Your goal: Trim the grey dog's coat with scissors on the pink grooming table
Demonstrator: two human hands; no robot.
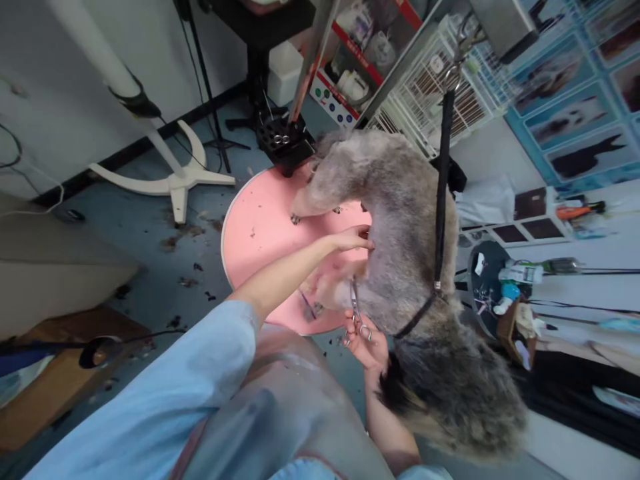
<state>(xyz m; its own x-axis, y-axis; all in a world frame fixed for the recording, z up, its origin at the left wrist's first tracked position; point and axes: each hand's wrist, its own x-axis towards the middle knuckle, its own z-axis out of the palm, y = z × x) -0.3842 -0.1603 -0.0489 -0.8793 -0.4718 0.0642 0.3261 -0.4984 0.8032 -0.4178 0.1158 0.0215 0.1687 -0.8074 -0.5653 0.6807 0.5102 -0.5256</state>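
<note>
A shaggy grey dog stands on the round pink worktop, leashed from above. The left hand rests flat against its soft, yielding flank; the right hand is closed through the loops of the scissors, blades up into the coat. The fur looks light and springy, best steadied at the body.

My left hand resting on the grey dog, my right hand gripping scissors, round pink table beneath.

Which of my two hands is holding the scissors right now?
Your right hand, low beside the dog's chest, grips the scissors. Your left hand only rests its fingers against the dog's fur.
</note>
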